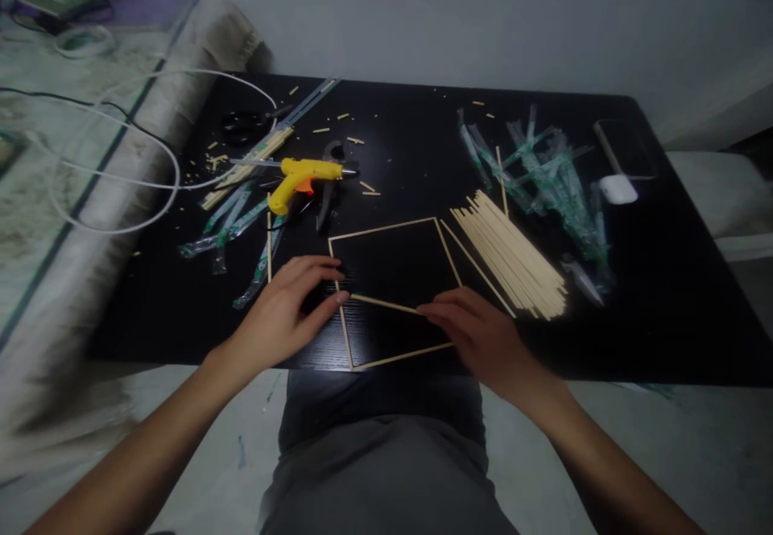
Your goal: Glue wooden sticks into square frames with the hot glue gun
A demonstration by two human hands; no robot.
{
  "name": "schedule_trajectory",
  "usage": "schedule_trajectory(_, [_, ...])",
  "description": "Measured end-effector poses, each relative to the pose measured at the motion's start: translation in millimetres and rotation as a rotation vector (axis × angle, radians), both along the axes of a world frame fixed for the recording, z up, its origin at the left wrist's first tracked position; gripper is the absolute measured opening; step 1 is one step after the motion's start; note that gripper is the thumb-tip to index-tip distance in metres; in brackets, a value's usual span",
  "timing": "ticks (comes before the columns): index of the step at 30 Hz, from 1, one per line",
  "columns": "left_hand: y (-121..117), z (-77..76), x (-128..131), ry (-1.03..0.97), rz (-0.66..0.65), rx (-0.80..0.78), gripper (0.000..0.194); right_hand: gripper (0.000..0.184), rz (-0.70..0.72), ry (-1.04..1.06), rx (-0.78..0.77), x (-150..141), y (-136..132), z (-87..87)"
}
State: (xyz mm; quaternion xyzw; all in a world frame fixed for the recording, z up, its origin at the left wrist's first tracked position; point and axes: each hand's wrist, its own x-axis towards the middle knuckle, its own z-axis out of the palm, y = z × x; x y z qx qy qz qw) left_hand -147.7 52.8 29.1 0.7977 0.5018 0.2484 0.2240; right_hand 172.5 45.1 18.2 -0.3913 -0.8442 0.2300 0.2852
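A square frame of thin wooden sticks point(386, 228) lies on the black table in front of me. My left hand point(299, 301) rests at its left side, fingers stretched out and thumb apart, the tips touching the left stick. Between the thumb and fingertips of my right hand point(477, 329) is one end of another wooden stick point(383, 303). This stick slants across the inside of the frame, its far end close to my left thumb. My right hand covers part of the frame's right side and its lower right corner.
A yellow glue gun point(305, 176) lies beyond the frame, near black scissors point(245, 126) and a white cable point(175, 184). To the right are a stack of wooden sticks point(513, 257), crumpled plastic wrappers point(555, 168), a phone point(625, 148) and a white case point(617, 189).
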Motion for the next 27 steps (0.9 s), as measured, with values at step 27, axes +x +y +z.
schedule_trajectory(27, [7.9,-23.7,1.3,0.199,0.114,0.203,0.031,0.022,0.103,-0.473,0.129,-133.8,107.0,8.6])
